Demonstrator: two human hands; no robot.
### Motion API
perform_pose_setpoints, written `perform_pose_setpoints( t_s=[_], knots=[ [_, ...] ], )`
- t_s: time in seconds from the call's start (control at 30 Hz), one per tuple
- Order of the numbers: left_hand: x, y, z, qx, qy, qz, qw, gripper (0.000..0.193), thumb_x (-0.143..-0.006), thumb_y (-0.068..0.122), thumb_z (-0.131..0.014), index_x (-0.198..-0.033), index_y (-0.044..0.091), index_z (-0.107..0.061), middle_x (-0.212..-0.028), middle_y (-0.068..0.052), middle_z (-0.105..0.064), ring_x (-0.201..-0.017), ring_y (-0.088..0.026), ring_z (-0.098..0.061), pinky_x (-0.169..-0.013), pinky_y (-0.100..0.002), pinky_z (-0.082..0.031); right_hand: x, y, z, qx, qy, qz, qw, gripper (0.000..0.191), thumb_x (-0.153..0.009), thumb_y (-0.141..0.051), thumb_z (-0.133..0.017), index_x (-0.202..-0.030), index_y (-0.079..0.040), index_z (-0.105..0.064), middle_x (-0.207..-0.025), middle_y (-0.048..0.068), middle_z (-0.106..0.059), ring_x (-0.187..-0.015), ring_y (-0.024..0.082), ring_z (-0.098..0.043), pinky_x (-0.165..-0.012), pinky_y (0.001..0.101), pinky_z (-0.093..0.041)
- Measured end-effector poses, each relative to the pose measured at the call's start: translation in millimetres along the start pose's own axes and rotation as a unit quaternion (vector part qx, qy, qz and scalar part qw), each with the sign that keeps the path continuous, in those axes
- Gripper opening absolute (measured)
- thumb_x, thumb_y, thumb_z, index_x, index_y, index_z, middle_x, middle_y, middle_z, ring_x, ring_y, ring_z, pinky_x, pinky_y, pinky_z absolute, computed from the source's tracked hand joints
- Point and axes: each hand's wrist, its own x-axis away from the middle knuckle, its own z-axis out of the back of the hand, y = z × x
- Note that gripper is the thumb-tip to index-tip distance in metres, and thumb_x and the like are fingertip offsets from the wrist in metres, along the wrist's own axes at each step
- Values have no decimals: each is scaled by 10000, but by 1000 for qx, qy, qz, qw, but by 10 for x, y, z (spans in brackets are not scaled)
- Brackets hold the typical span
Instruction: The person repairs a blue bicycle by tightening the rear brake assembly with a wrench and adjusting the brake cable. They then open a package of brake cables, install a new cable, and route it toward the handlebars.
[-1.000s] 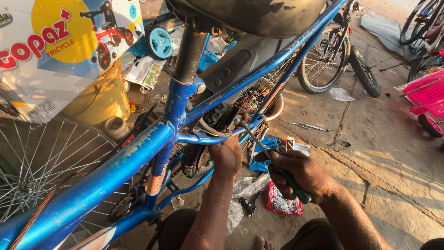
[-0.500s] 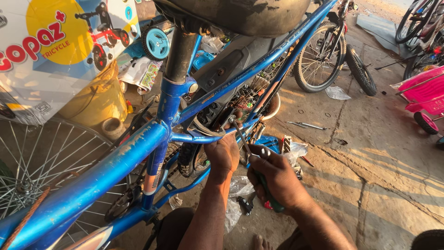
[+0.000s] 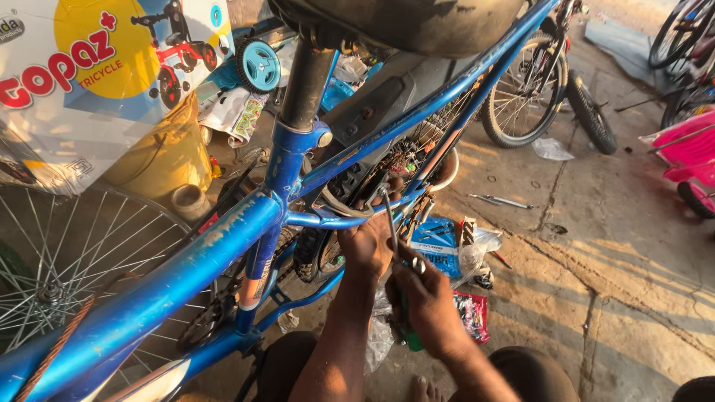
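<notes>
A blue bicycle frame [image 3: 223,238] stands close in front of me, its black saddle [image 3: 402,22] at the top. My left hand [image 3: 369,242] reaches in under the frame and grips a part by the rear stays near the chain and rear wheel. My right hand [image 3: 428,305] is closed on a green-handled screwdriver [image 3: 395,246]. Its metal shaft runs up past my left hand to the frame near the rear mudguard. The tip is partly hidden behind my left fingers.
A spoked wheel [image 3: 67,275] sits at the left, below a large printed cardboard box [image 3: 82,82]. Plastic packets [image 3: 447,253] and small tools [image 3: 503,201] litter the concrete floor. Another bicycle wheel [image 3: 521,97] and a pink toy vehicle [image 3: 689,156] stand at right.
My right hand has moved left toward the frame and brought the screwdriver up beside my left hand; the view has shifted closer to the bicycle.
</notes>
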Motion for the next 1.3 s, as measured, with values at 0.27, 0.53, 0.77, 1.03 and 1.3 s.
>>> perform_pose_setpoints(
  t_s=[0.27, 0.53, 0.77, 1.03, 1.3],
  knots=[
    [5, 80, -163, -79, -16, -82, 993, 421, -1116, 209, -416, -1396, -79, -542, -1426, -238, -613, -1316, -315, -609, -1197, -447, -422, -101, -510, 267, -43, -61, -86, 993, 441, -955, -227, -546, -1328, -15, -646, -517, 55, -513, -306, 140, -415, -307, 304, -344],
    [92, 152, -210, -56, 37, -13, 998, 494, -1057, 255, -426, -1397, -83, -544, -1430, -224, -602, -1275, -279, -608, -1164, -413, -425, 44, -484, -267, -9, 18, -13, 1000, 465, -979, -169, -521, -1428, -51, -553, -576, 22, -543, -367, 97, -427, -347, 265, -364],
    [41, 100, -106, -125, -44, -90, 987, 408, -1041, 165, -488, -1360, -85, -534, -1413, -264, -594, -1298, -320, -609, -1154, -442, -447, 16, -130, -487, -75, 62, 41, 994, 511, -996, -121, -505, -1504, -68, -513, -560, 1, -484, -414, 66, -396, -378, 241, -358],
    [-59, 16, 19, -190, -25, -111, 975, 354, -1025, 132, -500, -1306, -71, -572, -1332, -232, -634, -1227, -331, -627, -1130, -476, -449, 16, -73, -646, -93, 87, 102, 987, 501, -1002, -126, -538, -1497, -47, -538, -707, -43, -570, -517, 49, -442, -438, 239, -366],
    [18, -137, 134, 11, -23, -175, 984, 178, -1162, 43, -504, -1298, -50, -571, -1267, -131, -610, -1203, -288, -603, -1176, -565, -411, 116, -571, 281, 54, -39, -42, 997, 312, -1009, -196, -575, -1175, 65, -615, -616, 34, -546, -467, 117, -449, -422, 287, -349]
  ],
)
